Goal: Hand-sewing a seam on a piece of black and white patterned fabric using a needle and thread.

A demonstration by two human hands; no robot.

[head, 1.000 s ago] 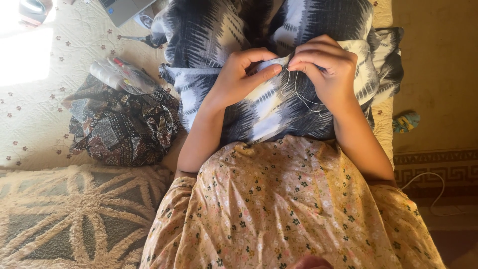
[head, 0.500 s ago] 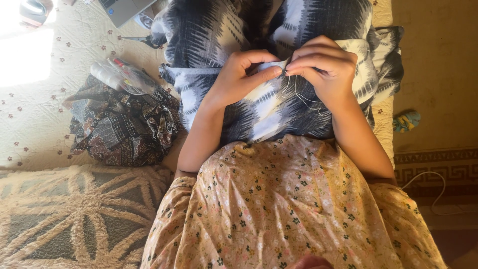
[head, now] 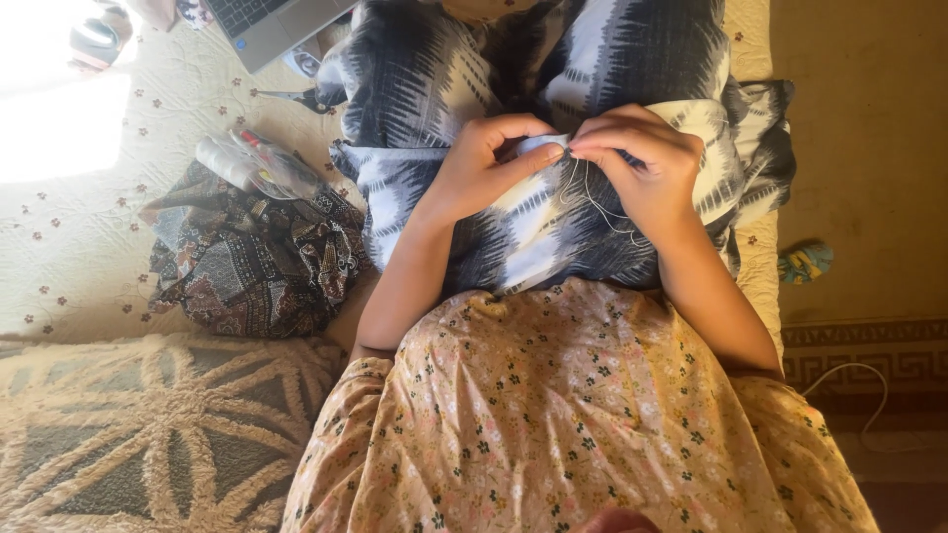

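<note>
Two hands work a blue-and-white patterned cloth (head: 553, 197): left hand (head: 484, 170) still pinches its folded edge, right hand (head: 642, 168) fingers closed on white thread (head: 592, 202), little moved since a second ago.

We see a dark grey and white zigzag-striped cloth (head: 602, 59), white thread (head: 592, 202), our beige dress with small dark and pink flowers (head: 573, 415), a brown and black paisley fabric bundle (head: 257, 266), a cream quilted bedspread with tiny flowers (head: 59, 257), and a tan tufted rug with grey triangles (head: 148, 434).
</note>
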